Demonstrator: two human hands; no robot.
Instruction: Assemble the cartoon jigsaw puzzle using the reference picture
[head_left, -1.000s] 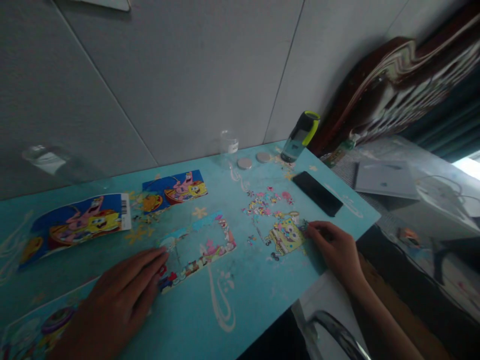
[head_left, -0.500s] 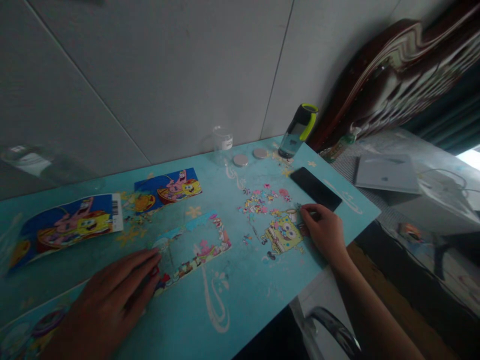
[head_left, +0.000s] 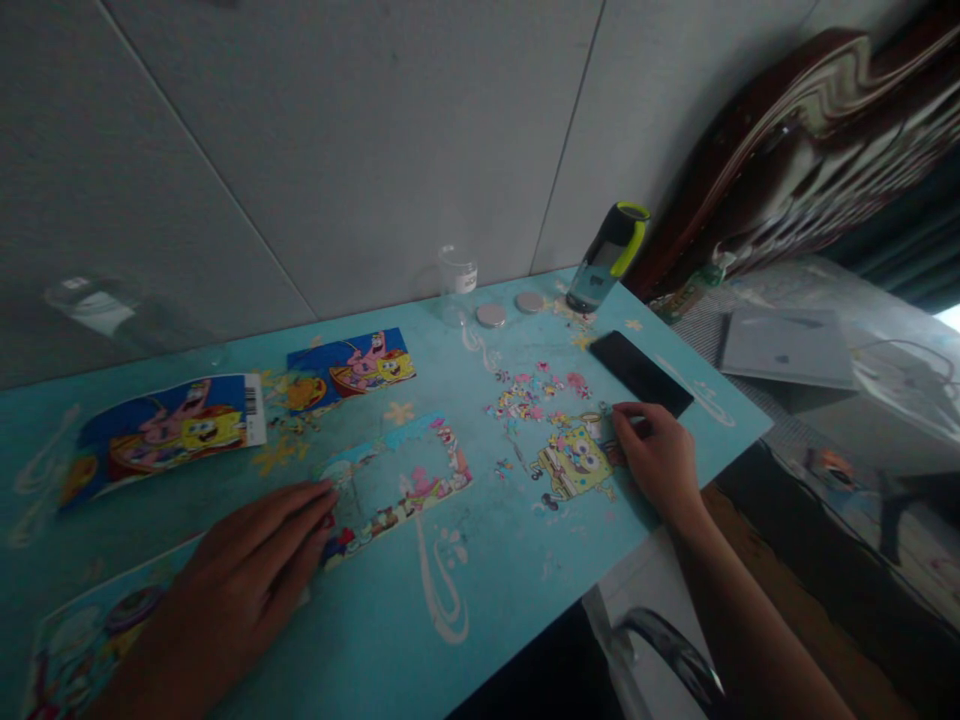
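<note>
My left hand [head_left: 251,575] lies on the table with its fingers stretched out, the fingertips touching the left side of a partly assembled jigsaw puzzle border [head_left: 390,515]. The border's middle shows bare tabletop and a few pieces. On the right, my right hand [head_left: 658,458] rests beside a yellow cartoon figure [head_left: 574,462], thumb and forefinger pinched together. What sits between those fingertips, if anything, is too small to make out. Loose puzzle pieces [head_left: 521,395] are scattered just beyond the figure. Partly under my left forearm lies a colourful picture sheet [head_left: 97,625].
Two blue cartoon picture cards [head_left: 169,430] [head_left: 367,362] lie at the back left. Along the wall stand a clear jar [head_left: 459,285], two round lids [head_left: 491,316] and a water bottle [head_left: 606,258]. A black phone [head_left: 639,372] lies near the right edge; beyond is a laptop [head_left: 786,345].
The view has shifted slightly, so the table appears a little further right. Both hands keep nearly the same places by the puzzle border and the cartoon figure.
</note>
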